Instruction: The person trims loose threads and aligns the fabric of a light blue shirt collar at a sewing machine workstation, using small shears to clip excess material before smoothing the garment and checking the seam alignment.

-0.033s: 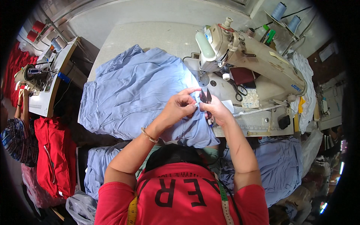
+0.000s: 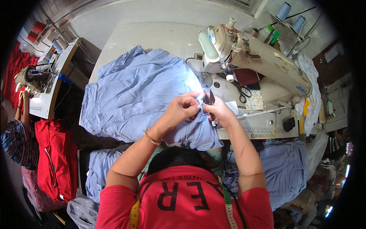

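A crumpled light blue garment [image 2: 133,91] is spread over the left part of the sewing table, its near right edge hanging over the front. My left hand [image 2: 185,108] is closed, pinching a gathered bit of the garment's right edge between thumb and fingers. Close against it, my right hand [image 2: 220,110] pinches the same gathered bit with its thumb. Dark thread snips [image 2: 208,98] lie in my right palm, their blades poking up past the fingers; their lower part is mostly hidden. Just beyond my hands are the needle plate and the sewing machine [image 2: 263,57].
Black-handled scissors [image 2: 243,92] and a dark red flat pouch [image 2: 246,77] lie under the machine arm. More blue cloth [image 2: 282,168] hangs below the table on the right. Red cloth [image 2: 56,160] is piled at left, near a co-worker's arms [image 2: 23,105] at another machine.
My left index finger has drawn in from its outstretched position toward the pinched cloth. Less of the snips' blades shows now. The garment lies as before.
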`<action>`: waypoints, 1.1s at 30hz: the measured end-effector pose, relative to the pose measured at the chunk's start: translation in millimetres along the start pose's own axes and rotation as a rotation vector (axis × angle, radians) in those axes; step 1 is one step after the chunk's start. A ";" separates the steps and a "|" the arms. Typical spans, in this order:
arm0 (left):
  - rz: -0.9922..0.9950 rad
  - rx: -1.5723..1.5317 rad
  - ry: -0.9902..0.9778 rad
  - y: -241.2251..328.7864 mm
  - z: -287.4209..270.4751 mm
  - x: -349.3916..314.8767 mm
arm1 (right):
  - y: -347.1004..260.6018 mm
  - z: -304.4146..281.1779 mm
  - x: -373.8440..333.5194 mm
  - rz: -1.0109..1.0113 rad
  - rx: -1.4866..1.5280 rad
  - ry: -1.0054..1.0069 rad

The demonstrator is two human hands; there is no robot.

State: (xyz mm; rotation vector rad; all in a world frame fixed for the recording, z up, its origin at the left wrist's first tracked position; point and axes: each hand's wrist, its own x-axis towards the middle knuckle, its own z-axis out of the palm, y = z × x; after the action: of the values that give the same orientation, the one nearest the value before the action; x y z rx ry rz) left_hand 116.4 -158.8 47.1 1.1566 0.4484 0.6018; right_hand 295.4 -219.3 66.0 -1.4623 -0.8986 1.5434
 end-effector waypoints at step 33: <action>0.157 0.277 0.188 -17.4 9.1 -1.8 | -6.6 40.4 -58.1 -0.499 -1.080 0.427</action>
State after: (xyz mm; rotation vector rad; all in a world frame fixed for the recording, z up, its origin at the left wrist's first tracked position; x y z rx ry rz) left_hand 124.3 -171.2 34.0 1.4145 0.6191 0.8073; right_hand 255.8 -267.9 99.4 -1.9375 -1.7721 0.2830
